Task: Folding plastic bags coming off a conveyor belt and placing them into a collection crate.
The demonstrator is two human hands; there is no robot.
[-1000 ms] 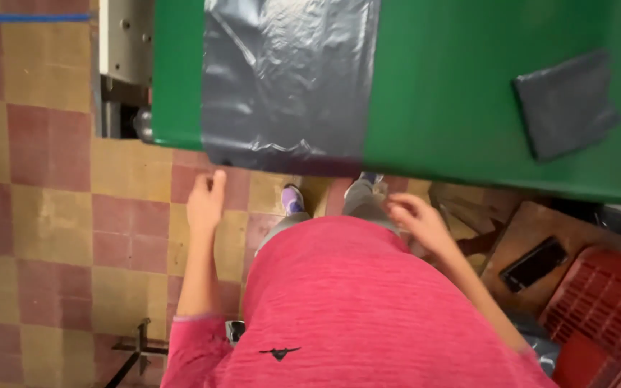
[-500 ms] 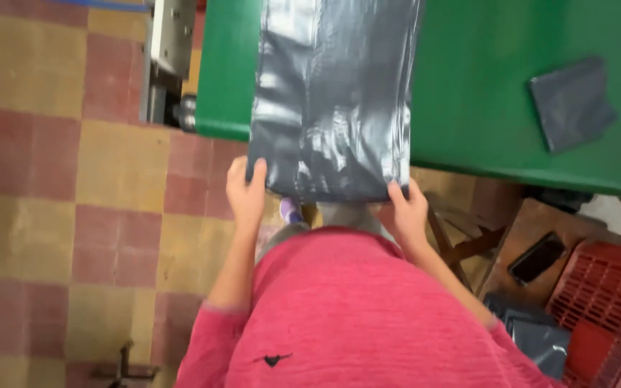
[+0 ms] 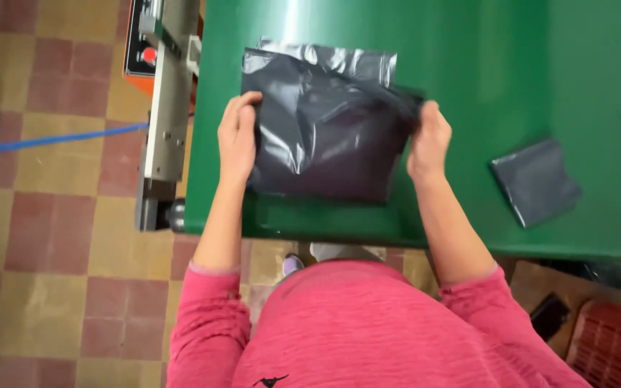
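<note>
Green table: grey bag now folded shorter, both hands gripping sides.

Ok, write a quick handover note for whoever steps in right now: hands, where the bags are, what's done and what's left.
Left hand: gripping the left edge of the dark grey plastic bag.
Right hand: gripping its right edge.
The bag lies on the green table, near the front edge, with one layer lifted at the top right.
Done: a folded grey bag sits to the right on the table.
Left: the bag in hand is not yet folded small like that one.
</note>
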